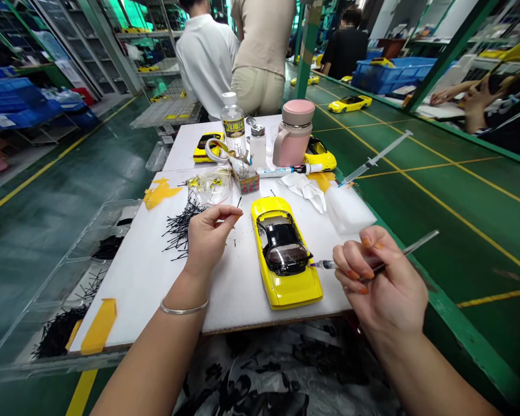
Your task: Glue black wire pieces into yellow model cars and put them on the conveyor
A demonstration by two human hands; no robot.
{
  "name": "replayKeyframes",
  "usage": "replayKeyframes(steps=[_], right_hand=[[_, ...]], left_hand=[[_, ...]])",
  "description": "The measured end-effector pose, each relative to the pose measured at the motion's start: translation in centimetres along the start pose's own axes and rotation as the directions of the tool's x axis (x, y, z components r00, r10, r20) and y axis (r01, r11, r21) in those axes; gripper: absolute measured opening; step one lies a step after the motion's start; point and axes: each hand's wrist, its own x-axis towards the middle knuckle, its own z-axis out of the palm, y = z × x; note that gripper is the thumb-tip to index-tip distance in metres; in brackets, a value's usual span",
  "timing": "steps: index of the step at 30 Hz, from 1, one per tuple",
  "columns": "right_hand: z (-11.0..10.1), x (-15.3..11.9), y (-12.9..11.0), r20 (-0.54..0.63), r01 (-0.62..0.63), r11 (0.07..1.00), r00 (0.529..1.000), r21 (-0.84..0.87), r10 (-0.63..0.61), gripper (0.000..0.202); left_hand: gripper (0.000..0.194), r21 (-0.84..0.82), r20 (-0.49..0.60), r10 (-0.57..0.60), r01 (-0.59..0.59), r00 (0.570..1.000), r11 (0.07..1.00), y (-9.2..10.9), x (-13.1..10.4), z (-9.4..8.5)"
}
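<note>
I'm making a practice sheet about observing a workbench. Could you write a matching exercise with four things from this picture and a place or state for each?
Column one:
1. Left hand
2. Right hand
3. Pink mug
4. Heap of thin black pieces

Column two:
A. Stands beyond the nearest yellow car
B. Lies on the white tabletop, left of that car
C. Holds a syringe-like tool
D. Pinches one thin black piece

Pairs: 1-D, 2-C, 3-A, 4-B.

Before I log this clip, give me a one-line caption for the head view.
Right hand holding a syringe beside a yellow model car; left hand pinching a thin black piece.
</note>
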Motion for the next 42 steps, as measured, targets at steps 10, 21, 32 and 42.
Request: replayKeyframes(steps=[10,21,32,42], right_hand=[[0.0,0.3,0.0,0.103,0.008,0.999,0.995,-0.049,-0.003,0.011],[-1.7,2.4,-2.2,0.505,-0.007,0.933,0.839,-0.360,0.202,0.025],[-3.0,4.7,-0.3,0.084,0.068,0.981,0.993,0.182,-0.085,0.019],[-3.5,5.3,1.1,0.082,0.031,0.946,0.995,0.324,-0.060,0.021]], left_hand=[[0.008,0.006,0.002,-0.007,0.006,1.000,1.000,-0.1,0.0,0.1],[0.008,0.001,0.002,-0.025,0.025,1.000,1.000,0.0,0.0,0.1],[0.012,0.065,-0.026,-0.094,0.095,0.995,0.993,-0.8,-0.2,-0.5],[0.017,0.081,-0.075,-0.106,0.112,0.991,0.990,-1.6,-0.1,-0.6]])
